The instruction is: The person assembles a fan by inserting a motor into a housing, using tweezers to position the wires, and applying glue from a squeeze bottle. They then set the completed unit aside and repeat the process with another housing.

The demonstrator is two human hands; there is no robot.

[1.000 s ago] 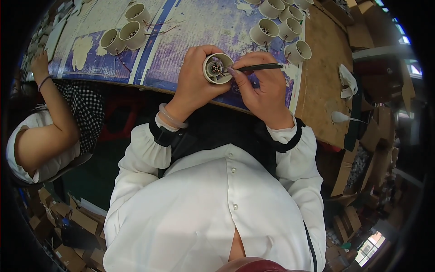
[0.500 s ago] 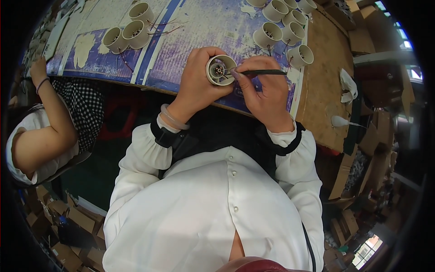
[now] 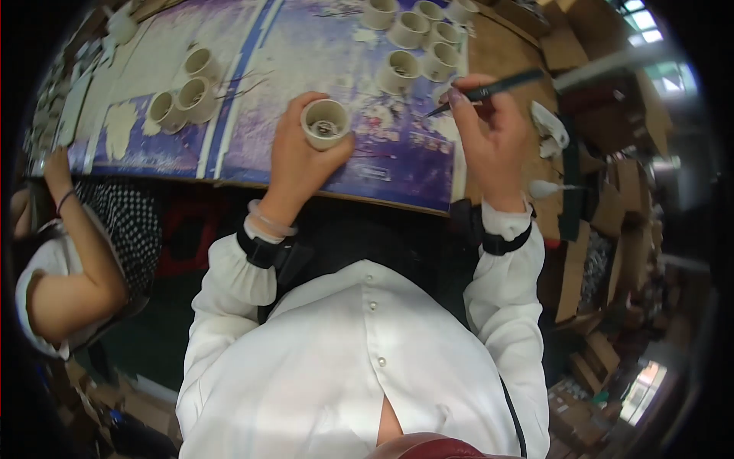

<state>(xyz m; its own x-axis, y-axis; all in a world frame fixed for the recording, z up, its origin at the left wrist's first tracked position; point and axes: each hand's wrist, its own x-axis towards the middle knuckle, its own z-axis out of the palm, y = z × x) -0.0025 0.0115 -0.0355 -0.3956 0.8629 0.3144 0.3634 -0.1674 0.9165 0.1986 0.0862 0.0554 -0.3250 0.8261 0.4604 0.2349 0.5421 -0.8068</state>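
Note:
My left hand (image 3: 302, 149) is wrapped round a white cup-shaped housing (image 3: 324, 131), its open mouth facing up. Inside it shows a round metal part, and a thin reddish wire (image 3: 372, 156) lies beside it over the table. My right hand (image 3: 493, 134) is held apart, to the right, closed on slim black tweezers (image 3: 497, 84) whose pointed tip slants down to the left. Another whitish cup (image 3: 441, 93) is partly hidden behind the right fingertips; whether they touch it I cannot tell.
Several similar cups (image 3: 399, 73) stand at the back right, and a group of three (image 3: 196, 99) at the left with wires trailing. A white crumpled tissue (image 3: 549, 130) and a white nozzle bottle (image 3: 544, 188) lie on the right. A co-worker's arm (image 3: 88, 252) is at far left.
My right hand has moved away from the held cup to the right, taking the tweezers out of its mouth. My left hand still holds the cup. The whole view has shifted.

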